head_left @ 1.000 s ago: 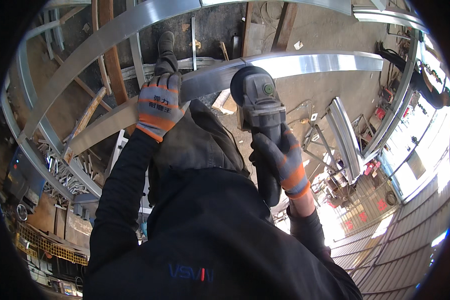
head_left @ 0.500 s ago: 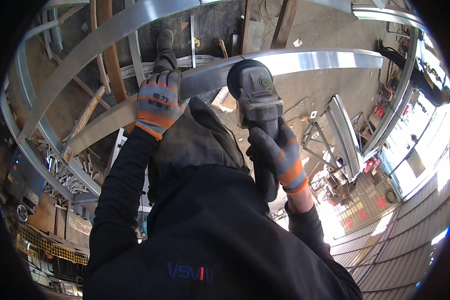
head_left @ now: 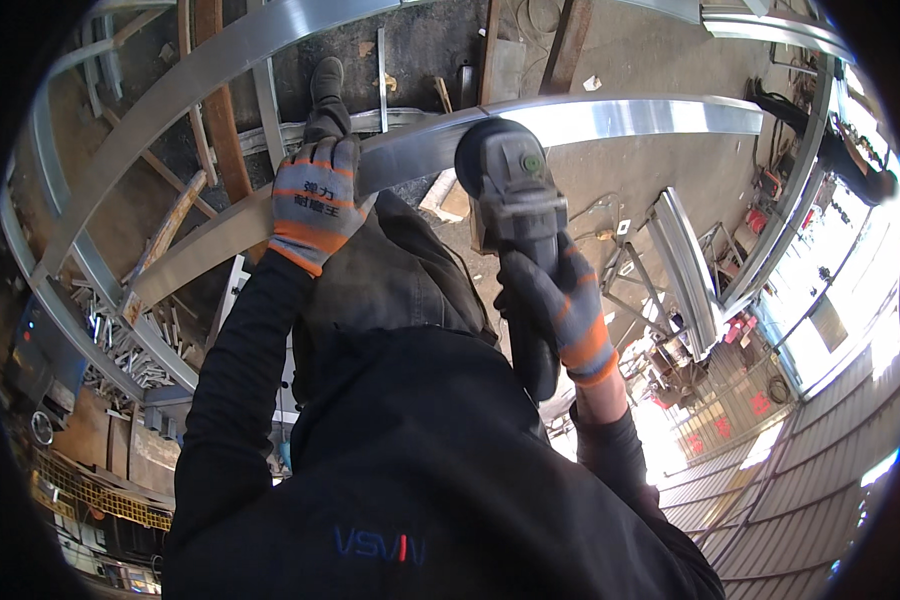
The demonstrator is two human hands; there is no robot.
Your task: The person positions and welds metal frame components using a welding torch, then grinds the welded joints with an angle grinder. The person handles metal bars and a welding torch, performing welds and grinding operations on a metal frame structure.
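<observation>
Grinder (head_left: 518, 185) and right hand (head_left: 562, 315) have shifted slightly left along the bar (head_left: 630, 120) since a second ago, while our left hand (head_left: 315, 205) keeps its place on it. We have the right hand closed around the grinder's dark body, its handle end pointing back toward us. We lay the left hand across the bar from above, thumb spread to the right along the near side, fingers bent over the far edge; their tips are hidden. Both hands are gloved in grey and orange.

Just beyond the right hand, the grinder's head and black disc (head_left: 470, 160) overlap the near edge of the bar, close to a seam; we cannot tell whether the disc touches metal. The bar is curved and silvery, passing in front of us from lower left to upper right, brightest beyond the grinder.

Below it we see our trousers (head_left: 390, 270) and, past the far edge, a shoe (head_left: 327, 80). A pale block (head_left: 445, 197) lies on the ground between the left hand and the grinder. Farther out, a second arc (head_left: 200, 85) sweeps over wooden beams (head_left: 218, 110). Small metal offcuts (head_left: 140, 345) lie heaped at left. Well off to the right we have a stack of curved profiles (head_left: 687, 275) and another person (head_left: 845, 160), bent over.
</observation>
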